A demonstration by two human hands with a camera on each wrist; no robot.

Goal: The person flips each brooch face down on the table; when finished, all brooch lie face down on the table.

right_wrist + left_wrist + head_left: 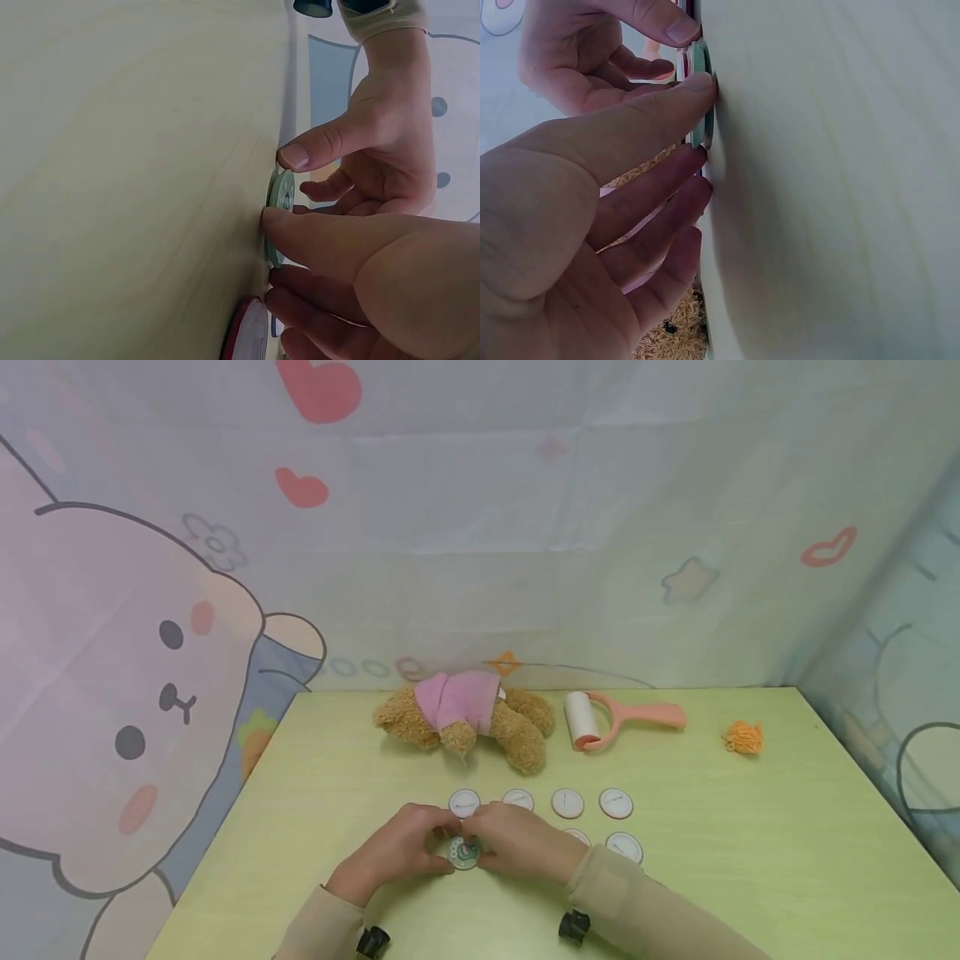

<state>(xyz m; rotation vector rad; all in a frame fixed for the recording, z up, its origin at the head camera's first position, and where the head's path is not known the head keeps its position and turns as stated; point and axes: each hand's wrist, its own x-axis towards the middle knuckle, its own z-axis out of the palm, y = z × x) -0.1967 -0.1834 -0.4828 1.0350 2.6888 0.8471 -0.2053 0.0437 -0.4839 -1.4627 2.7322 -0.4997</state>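
A round green pin badge (463, 854), picture side up, lies at the table's near middle between both hands. My left hand (405, 843) pinches its left edge, thumb at the near side and fingers at the far side. From the right, my right hand (525, 842) holds the opposite edge between thumb and fingers. Seen edge-on in the right wrist view, the badge (282, 189) sits low against the tabletop. Other round badges, such as the badge (464, 802) just beyond the hands, lie with their pale pin backs up. My right hand and forearm partly cover some of them.
Behind the badges a brown teddy bear (510, 727) in a pink top lies on its side. A lint roller (630, 714) with a pink handle and a small orange yarn bundle (744, 737) are farther right. A printed cloth (465, 568) hangs at the table's back edge.
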